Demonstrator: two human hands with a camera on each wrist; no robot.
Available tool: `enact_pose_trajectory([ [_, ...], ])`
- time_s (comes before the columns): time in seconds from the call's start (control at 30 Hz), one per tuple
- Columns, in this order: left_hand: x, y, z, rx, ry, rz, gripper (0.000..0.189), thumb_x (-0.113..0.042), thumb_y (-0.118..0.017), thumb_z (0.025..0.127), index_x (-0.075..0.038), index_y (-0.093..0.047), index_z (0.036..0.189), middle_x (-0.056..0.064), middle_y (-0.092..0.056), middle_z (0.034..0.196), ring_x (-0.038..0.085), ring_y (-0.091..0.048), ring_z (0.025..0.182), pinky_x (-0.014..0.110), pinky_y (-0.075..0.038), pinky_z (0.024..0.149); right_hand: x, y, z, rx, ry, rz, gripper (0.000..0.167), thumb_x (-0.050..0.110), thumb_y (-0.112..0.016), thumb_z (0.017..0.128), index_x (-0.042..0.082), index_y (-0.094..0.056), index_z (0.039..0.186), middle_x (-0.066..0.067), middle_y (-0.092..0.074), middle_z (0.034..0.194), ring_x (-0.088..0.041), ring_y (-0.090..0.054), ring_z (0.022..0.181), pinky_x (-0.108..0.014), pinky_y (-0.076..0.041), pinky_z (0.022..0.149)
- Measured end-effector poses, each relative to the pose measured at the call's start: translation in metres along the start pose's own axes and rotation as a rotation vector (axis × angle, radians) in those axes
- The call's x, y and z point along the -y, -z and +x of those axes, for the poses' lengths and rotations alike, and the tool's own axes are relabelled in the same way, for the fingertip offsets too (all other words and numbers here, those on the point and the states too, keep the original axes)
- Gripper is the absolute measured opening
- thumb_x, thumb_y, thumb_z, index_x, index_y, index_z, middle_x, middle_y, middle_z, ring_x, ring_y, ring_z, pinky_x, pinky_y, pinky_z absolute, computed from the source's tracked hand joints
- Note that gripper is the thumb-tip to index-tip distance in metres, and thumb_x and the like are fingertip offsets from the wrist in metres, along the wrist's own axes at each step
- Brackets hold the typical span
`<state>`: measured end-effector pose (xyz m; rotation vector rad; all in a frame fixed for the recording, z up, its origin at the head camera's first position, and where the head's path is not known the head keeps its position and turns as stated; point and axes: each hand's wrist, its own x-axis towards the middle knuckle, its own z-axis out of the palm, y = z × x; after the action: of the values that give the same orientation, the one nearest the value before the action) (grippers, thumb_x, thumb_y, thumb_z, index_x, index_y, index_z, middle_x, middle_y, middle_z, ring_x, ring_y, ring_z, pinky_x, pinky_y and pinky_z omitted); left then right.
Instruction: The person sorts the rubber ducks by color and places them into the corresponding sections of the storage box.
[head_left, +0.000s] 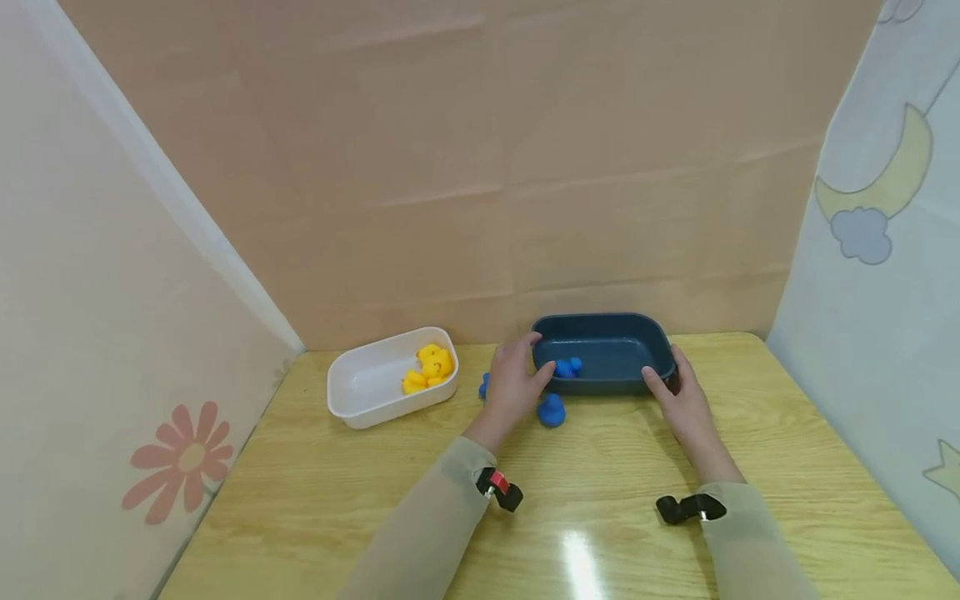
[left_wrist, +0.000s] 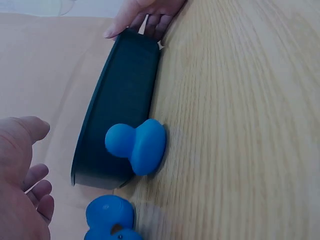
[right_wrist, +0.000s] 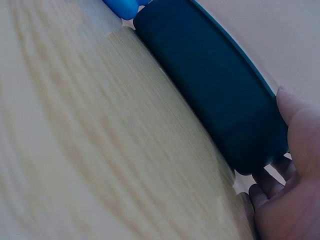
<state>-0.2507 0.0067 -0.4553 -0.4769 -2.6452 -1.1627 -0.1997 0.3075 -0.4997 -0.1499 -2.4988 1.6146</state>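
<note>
Head: a dark tray (head_left: 607,387) lies far on the bench (head_left: 337,483), long axis left-to-right. Left wrist: our left hand (left_wrist: 14,185), thumb and fingers parted, is empty near its left end. Right wrist: our right hand (right_wrist: 300,190) grips its right end.

**Bold blues and yellows over pale wood grain**

Centre of the head view, the blue ducks (head_left: 551,410) are a solid bright shade; the dark tray (head_left: 600,388) is plain deep teal-navy. Left of centre, yellow ducks (head_left: 435,363) carry small orange touches against a plain white tray (head_left: 367,385). The counter (head_left: 615,454) is yellowish with streaky grain, the backdrop (head_left: 487,150) across the top pinkish tan. Lower left shows a pink flower (head_left: 191,457); upper right, a yellow moon (head_left: 894,182) and grey-blue cloud (head_left: 862,237). Sleeves (head_left: 427,517) at the bottom are pale beige.
</note>
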Motion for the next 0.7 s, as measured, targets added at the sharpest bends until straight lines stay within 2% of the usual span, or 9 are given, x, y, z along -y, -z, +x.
enact_pose_trajectory([
  [0.13, 0.009, 0.004, -0.006, -0.059, -0.017, -0.007, 0.051, -0.028, -0.079, 0.106, -0.012, -0.064, 0.151, 0.003, -0.067, 0.15, 0.032, -0.058, 0.137, 0.046, -0.052, 0.115, 0.002, 0.002, -0.001, -0.004, -0.001, 0.003, 0.095, 0.051, -0.058, 0.114, 0.02, 0.005, 0.178, -0.022, -0.005, 0.182, -0.05, -0.016, 0.164, -0.068, -0.025, 0.127],
  [0.3, 0.02, 0.013, -0.02, -0.114, -0.017, -0.019, 0.049, -0.022, -0.081, 0.103, -0.008, -0.066, 0.148, 0.007, -0.069, 0.147, 0.033, -0.06, 0.136, 0.049, -0.052, 0.114, 0.002, 0.006, -0.004, -0.007, 0.002, -0.004, 0.096, 0.053, -0.057, 0.114, 0.02, 0.005, 0.179, -0.023, -0.005, 0.182, -0.051, -0.016, 0.164, -0.069, -0.025, 0.127],
  [0.57, 0.032, 0.033, -0.042, -0.138, -0.006, -0.037, 0.049, -0.019, -0.081, 0.103, -0.006, -0.066, 0.147, 0.011, -0.069, 0.145, 0.035, -0.06, 0.132, 0.051, -0.051, 0.114, 0.0, 0.009, -0.001, -0.01, 0.011, 0.009, 0.097, 0.056, -0.057, 0.113, 0.022, 0.005, 0.179, -0.02, -0.005, 0.182, -0.049, -0.015, 0.165, -0.068, -0.025, 0.127],
  [0.7, 0.034, 0.04, -0.05, -0.129, 0.027, -0.033, 0.049, -0.021, -0.082, 0.103, -0.007, -0.066, 0.147, 0.011, -0.069, 0.146, 0.036, -0.058, 0.133, 0.051, -0.052, 0.113, 0.0, 0.011, -0.002, -0.018, -0.003, 0.007, 0.097, 0.056, -0.058, 0.112, 0.024, 0.005, 0.179, -0.018, -0.004, 0.183, -0.048, -0.014, 0.165, -0.068, -0.024, 0.128],
])
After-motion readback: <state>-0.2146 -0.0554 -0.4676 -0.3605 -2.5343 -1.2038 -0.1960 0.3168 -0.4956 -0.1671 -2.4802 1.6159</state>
